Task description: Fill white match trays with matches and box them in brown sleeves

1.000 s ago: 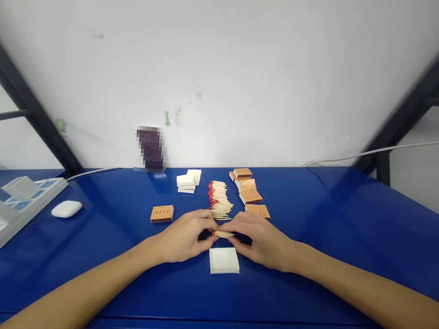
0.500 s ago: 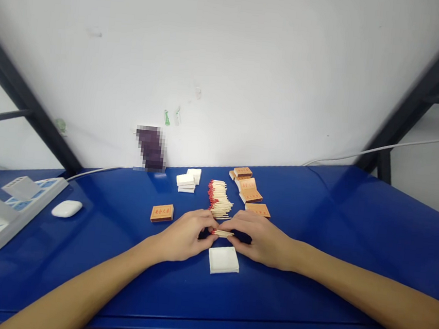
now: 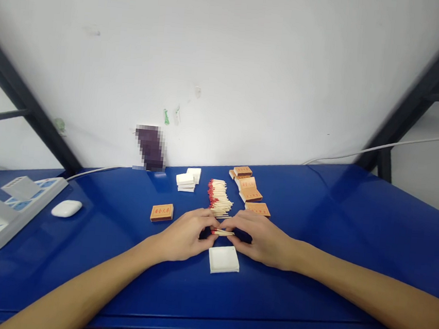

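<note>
Between my two hands lies a small bunch of matches (image 3: 223, 232), red heads to the left. My left hand (image 3: 189, 235) pinches the bunch near its heads, thumb below and fingers above. At the bare wooden ends, my right hand (image 3: 259, 239) grips it the same way. Just in front of the hands, a white matchbox tray (image 3: 224, 260) rests on the table. Beyond them spreads a long pile of matches (image 3: 220, 195), heads also to the left; its near end is partly behind my fingers.
An orange matchbox (image 3: 161, 212) sits left of my hands. White trays (image 3: 187, 179) are stacked farther back. Several orange matchbox sleeves (image 3: 251, 189) lie right of the pile. A white earphone case (image 3: 66, 208) and a power strip (image 3: 16, 212) are at far left on the blue table (image 3: 113, 299).
Almost nothing moves. Both hands keep their hold, and the bunch of matches shifts only very slightly between the fingers.
</note>
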The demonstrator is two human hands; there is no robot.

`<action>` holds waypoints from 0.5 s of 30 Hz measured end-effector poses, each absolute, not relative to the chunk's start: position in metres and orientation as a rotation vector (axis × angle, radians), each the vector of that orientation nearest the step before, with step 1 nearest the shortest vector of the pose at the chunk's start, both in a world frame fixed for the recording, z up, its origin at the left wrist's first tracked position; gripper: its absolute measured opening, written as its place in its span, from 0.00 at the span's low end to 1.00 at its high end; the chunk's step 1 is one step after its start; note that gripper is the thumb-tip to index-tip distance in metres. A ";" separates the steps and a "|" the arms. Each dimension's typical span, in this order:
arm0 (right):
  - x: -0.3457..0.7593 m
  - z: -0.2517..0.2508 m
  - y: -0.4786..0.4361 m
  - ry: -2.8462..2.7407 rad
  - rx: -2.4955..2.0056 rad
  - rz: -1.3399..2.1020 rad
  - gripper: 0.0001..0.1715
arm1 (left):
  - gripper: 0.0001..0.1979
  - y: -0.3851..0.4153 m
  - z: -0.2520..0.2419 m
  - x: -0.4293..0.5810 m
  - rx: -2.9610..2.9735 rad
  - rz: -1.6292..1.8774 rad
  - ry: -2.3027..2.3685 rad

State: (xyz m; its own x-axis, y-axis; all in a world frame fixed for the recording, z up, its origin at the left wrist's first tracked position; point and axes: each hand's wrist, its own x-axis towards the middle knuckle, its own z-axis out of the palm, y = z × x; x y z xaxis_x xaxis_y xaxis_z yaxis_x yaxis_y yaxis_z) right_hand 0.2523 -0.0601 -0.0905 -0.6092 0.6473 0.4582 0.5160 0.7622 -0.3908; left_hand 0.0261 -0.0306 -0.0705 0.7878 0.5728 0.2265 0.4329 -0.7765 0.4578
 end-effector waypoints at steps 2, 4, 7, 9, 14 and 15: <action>0.252 -0.090 -0.060 -2.361 -0.851 0.287 0.12 | 0.04 -0.030 -0.071 0.026 2.604 0.502 0.757; 0.252 -0.090 -0.060 -2.351 -0.842 0.279 0.11 | 0.04 -0.030 -0.071 0.027 2.612 0.500 0.754; 0.252 -0.090 -0.060 -2.340 -0.846 0.281 0.11 | 0.05 -0.030 -0.071 0.026 2.616 0.495 0.743; 0.252 -0.090 -0.060 -2.340 -0.848 0.288 0.10 | 0.06 -0.030 -0.071 0.025 2.624 0.485 0.731; 0.251 -0.090 -0.060 -2.334 -0.845 0.293 0.10 | 0.05 -0.030 -0.069 0.025 2.654 0.467 0.718; 0.251 -0.090 -0.060 -2.335 -0.850 0.294 0.10 | 0.05 -0.030 -0.069 0.026 2.654 0.467 0.714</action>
